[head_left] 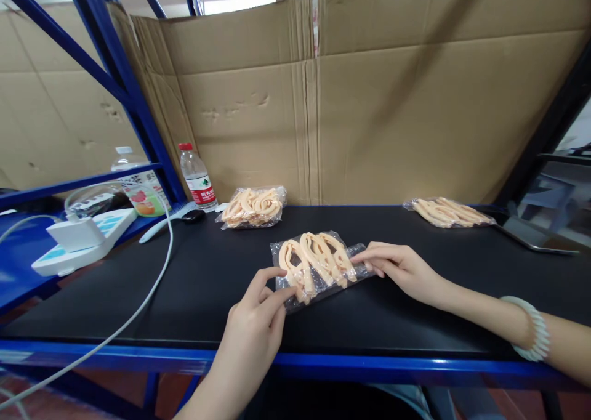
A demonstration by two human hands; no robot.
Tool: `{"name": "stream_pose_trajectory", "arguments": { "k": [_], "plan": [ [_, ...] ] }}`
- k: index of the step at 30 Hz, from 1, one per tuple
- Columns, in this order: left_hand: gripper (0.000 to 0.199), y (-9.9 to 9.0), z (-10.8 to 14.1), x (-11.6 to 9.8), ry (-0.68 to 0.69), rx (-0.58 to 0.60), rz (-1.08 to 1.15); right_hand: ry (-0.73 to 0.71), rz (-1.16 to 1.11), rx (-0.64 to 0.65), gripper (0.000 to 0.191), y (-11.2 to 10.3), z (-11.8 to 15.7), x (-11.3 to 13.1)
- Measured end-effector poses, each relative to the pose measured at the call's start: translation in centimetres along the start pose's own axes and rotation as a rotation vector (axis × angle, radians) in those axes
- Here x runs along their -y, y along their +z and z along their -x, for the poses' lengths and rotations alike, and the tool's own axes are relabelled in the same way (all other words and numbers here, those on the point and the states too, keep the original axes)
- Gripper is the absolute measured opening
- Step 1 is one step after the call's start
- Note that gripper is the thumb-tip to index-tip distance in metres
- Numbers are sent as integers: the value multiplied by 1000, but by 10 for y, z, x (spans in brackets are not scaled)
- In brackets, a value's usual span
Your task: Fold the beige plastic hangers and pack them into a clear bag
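A clear plastic packet [323, 266] with beige looped strips inside lies on the black tabletop in front of me. I cannot tell what the strips are. At its left edge, my left hand [258, 312] pinches the plastic between thumb and fingers. My right hand [401, 269] grips the loose film at the right end, fingers held together; a pale beaded bracelet [530, 327] circles that wrist. Behind it stands a fuller packet [253, 207] of the same beige loops. Another flat packet [450, 212] rests at the back right.
A red-capped water bottle [198, 180] stands at the back left beside a brush-like tool [170, 221]. Further left are a white power strip [87, 241] and a larger bottle [143, 186]. A white cable [157, 290] crosses the left side. Cardboard [392, 100] walls the back; a dark tablet-like slab [535, 232] lies right.
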State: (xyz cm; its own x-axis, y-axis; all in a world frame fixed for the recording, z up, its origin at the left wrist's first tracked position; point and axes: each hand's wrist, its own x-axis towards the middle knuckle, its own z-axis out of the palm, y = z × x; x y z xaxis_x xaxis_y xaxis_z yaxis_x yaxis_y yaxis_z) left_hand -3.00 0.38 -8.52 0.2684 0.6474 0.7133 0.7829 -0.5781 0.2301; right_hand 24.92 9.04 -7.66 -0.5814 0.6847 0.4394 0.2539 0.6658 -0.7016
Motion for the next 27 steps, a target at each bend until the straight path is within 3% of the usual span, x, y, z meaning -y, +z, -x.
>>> {"name": "stream_pose_trajectory", "arguments": {
  "k": [6,9,12,18,27],
  "plan": [
    [31,0,1,-1,5,-9,-67,27,11,106,33,-3,0,9],
    [31,-4,3,-6,10,64,-111,-5,27,143,33,-4,2,12],
    [33,-10,7,-12,28,169,-177,-42,106,133,35,-4,2,9],
    [24,-15,9,-18,105,226,-263,-74,199,89,23,-2,2,0],
    [19,-26,21,-15,272,178,-198,-231,456,198,25,-10,26,22]
  ]
}}
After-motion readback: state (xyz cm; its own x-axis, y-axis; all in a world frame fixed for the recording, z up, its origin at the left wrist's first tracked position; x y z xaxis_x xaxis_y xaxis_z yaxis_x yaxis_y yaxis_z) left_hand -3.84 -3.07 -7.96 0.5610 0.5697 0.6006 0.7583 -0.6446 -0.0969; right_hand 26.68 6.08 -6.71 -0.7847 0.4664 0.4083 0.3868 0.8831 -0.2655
